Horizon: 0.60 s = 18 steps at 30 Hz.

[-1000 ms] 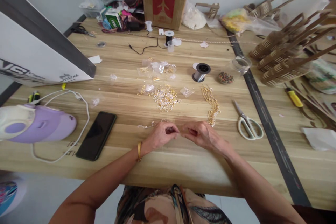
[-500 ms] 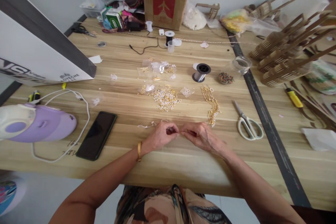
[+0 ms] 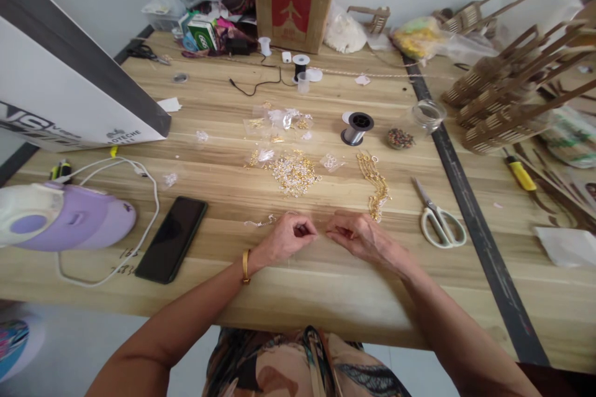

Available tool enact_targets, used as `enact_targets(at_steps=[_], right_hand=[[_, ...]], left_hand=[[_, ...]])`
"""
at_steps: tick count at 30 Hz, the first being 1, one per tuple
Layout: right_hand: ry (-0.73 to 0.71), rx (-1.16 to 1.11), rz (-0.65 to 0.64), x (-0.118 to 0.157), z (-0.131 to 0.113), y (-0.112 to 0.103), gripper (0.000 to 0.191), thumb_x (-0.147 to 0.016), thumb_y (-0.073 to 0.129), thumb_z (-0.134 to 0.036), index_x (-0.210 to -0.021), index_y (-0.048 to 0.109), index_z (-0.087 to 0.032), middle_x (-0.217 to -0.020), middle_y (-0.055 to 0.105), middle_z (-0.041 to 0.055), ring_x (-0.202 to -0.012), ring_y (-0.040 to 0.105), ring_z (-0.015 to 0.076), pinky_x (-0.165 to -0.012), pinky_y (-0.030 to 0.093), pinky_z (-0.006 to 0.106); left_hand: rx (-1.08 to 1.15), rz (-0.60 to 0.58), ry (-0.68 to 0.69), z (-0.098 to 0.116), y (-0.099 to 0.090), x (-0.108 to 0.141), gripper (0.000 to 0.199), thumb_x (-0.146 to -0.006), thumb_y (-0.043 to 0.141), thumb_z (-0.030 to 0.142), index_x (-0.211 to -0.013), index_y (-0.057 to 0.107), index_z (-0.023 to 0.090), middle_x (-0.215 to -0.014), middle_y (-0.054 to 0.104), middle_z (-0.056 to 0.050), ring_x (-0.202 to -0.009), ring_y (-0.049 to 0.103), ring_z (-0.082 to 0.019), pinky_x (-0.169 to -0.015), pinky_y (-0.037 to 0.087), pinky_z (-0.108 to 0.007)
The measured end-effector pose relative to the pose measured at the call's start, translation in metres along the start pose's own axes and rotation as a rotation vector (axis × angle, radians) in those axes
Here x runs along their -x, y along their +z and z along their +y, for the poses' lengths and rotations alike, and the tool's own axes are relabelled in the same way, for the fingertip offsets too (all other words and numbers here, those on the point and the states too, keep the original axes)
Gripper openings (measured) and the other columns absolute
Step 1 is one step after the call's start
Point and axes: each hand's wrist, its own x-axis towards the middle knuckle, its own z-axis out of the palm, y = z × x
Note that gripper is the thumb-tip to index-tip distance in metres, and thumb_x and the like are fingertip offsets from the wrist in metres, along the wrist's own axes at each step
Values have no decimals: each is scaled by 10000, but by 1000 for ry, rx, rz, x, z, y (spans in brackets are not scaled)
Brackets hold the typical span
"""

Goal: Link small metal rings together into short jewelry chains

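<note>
My left hand [image 3: 294,235] is closed in a pinch just above the wooden table [image 3: 223,180]; what its fingertips hold is too small to make out. A thin silvery chain [image 3: 261,222] trails on the wood from behind that hand. Facing it across a small gap, my right hand [image 3: 350,232] is also pinched, its contents too tiny to tell. Beyond both hands lies a pile of gold and silver bits [image 3: 293,173]. Gold chains [image 3: 377,189] rest past my right hand, near a small bag of rings [image 3: 331,162].
White-handled scissors [image 3: 443,226] lie at the right, a black phone [image 3: 172,239] at the left. Farther back stand a wire spool [image 3: 357,129], a jar of beads [image 3: 421,121] and a paper bag [image 3: 293,9]. A purple device [image 3: 88,217] sits far left.
My right hand has moved slightly right, away from my left hand, so the gap between their fingertips is wider. My left hand is nearly still.
</note>
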Motion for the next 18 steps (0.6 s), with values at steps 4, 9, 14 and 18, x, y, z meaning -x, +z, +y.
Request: enact_targets(at_steps=[4,9,14,18], right_hand=[[-39,12,-5,0,-1,-5,169,-888,507,-221,-833,657,-166,-746,577,36,-619,530,114,-558,367,194],[-46,42,5,0,-5,-8,142,-890,516,-202,-832,640,-164,-746,571,31,-603,526,110,-562,360,199],[-54,62,9,0,-5,-9,115,-881,527,-201,-814,609,-156,-743,578,30,-615,516,116,-572,357,207],[-98,94,3,1,-5,-11,115,-887,532,-223,-826,600,-154,-744,580,31,-611,507,116,-566,348,211]], left_hand=[[9,-4,-17,2,-1,0,66,-717,662,175,-712,663,109,-674,648,-37,-609,559,-107,-577,456,-205],[2,-19,-4,3,-1,-1,71,-722,663,183,-729,675,114,-661,638,-23,-594,543,-102,-566,440,-203],[3,-8,-5,3,-1,-1,71,-724,656,180,-720,664,110,-623,602,-6,-567,510,-89,-546,420,-195],[-1,0,-13,2,1,-1,73,-729,643,175,-718,656,104,-622,593,-6,-570,502,-86,-544,414,-189]])
